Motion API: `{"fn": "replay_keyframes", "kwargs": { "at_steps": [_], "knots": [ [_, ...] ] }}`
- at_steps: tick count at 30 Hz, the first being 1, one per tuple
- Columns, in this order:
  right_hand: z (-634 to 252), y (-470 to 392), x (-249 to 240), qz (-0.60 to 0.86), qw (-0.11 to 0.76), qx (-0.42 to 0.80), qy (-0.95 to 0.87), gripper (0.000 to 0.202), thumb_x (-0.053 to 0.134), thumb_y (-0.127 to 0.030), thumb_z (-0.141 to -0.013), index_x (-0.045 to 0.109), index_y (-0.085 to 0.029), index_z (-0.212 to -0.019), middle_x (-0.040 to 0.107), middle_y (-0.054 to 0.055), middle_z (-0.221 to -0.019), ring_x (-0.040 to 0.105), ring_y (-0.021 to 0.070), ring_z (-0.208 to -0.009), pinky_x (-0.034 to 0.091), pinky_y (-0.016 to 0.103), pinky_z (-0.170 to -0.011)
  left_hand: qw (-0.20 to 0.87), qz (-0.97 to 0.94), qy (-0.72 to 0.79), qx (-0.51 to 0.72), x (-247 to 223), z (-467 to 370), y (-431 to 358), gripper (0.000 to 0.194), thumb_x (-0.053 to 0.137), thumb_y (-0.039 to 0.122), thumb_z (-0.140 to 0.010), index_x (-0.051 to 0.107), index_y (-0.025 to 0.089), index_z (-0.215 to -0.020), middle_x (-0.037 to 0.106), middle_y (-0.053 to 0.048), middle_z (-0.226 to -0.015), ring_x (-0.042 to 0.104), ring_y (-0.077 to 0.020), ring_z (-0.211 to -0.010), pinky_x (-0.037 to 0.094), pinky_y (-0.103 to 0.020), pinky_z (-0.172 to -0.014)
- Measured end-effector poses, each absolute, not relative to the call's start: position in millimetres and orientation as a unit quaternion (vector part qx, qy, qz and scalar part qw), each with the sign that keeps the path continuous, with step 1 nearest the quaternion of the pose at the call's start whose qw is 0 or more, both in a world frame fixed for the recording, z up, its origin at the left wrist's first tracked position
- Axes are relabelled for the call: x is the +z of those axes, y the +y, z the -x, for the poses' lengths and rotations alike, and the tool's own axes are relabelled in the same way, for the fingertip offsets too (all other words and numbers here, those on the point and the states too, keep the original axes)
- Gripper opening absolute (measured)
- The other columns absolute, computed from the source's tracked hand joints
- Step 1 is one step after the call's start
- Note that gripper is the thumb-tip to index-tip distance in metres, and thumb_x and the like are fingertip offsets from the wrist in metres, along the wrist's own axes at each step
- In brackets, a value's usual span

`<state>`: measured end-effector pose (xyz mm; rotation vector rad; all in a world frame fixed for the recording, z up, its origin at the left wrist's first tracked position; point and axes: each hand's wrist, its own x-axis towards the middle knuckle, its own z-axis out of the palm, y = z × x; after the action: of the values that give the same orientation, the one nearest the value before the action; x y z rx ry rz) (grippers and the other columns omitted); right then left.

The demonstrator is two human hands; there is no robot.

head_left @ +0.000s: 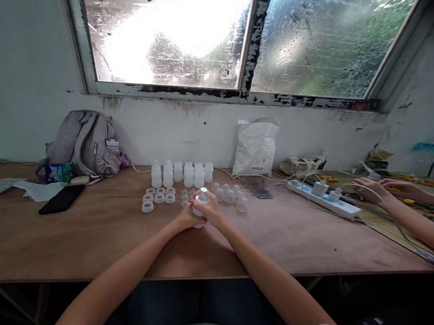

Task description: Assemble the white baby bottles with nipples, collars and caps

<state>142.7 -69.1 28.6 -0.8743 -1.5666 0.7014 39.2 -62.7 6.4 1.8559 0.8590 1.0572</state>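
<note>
In the middle of the table, a translucent baby bottle (198, 225) stands upright with a clear nipple-like top. My left hand (187, 217) is closed around its body. My right hand (210, 210) wraps its upper part, near the collar. Just behind the hands stand several frosted bottles (189, 175) in a cluster; some have tops on. Left of my hands lie several white collar rings (159, 198). Small clear nipples (184, 198) sit between the rings and my hands, partly hidden. Clear dome caps (228, 194) stand to the right.
A grey backpack (86, 145), a black phone (62, 199) and tissue (45, 191) occupy the left side. At the back stands a white plastic bag (256, 148). A power strip (322, 200) with cables lies right. Another person's hands (378, 190) work at the far right.
</note>
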Motion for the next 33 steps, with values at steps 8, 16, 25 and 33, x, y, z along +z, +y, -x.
{"fn": "replay_keyframes", "kwargs": {
  "at_steps": [8,16,25,33],
  "knots": [
    [-142,-71,27,0.414,0.576,0.221,-0.669,0.021,0.061,-0.032,-0.066,0.050,-0.017,-0.076,0.054,-0.001,-0.068,0.051,0.0124,-0.062,0.041,0.024,-0.059,0.313,-0.777,0.359,0.412,4,-37,-60,0.028,0.067,0.017,-0.055,0.061,0.012,-0.082,0.064,-0.004,-0.077,0.059,-0.0204,-0.074,0.048,-0.031,-0.068],
    [-154,-71,31,0.459,0.564,0.115,-0.677,0.045,0.061,-0.040,-0.067,0.037,-0.018,-0.098,0.052,0.003,-0.082,0.053,0.0167,-0.073,0.042,0.030,-0.070,0.146,-0.829,0.396,0.366,10,-32,-63,0.049,0.064,0.034,-0.063,0.054,0.013,-0.106,0.059,-0.012,-0.104,0.053,-0.0267,-0.098,0.042,-0.040,-0.085],
    [-158,-77,39,0.397,0.587,0.056,-0.703,0.028,0.053,-0.038,-0.075,0.045,-0.019,-0.094,0.053,0.004,-0.084,0.051,0.0156,-0.075,0.044,0.028,-0.068,-0.048,-0.830,0.449,0.326,17,-15,-53,0.049,0.055,0.057,-0.067,0.057,0.014,-0.092,0.060,-0.010,-0.089,0.054,-0.0252,-0.088,0.042,-0.036,-0.078],
    [-143,-11,106,0.463,0.549,0.053,-0.693,0.031,0.058,-0.041,-0.069,0.054,-0.016,-0.087,0.059,0.004,-0.082,0.055,0.0145,-0.068,0.044,0.026,-0.062,-0.107,-0.730,0.562,0.374,10,23,-24,0.055,0.057,0.052,-0.069,0.049,0.018,-0.111,0.056,-0.010,-0.107,0.048,-0.0259,-0.100,0.035,-0.038,-0.086]
  ]
}}
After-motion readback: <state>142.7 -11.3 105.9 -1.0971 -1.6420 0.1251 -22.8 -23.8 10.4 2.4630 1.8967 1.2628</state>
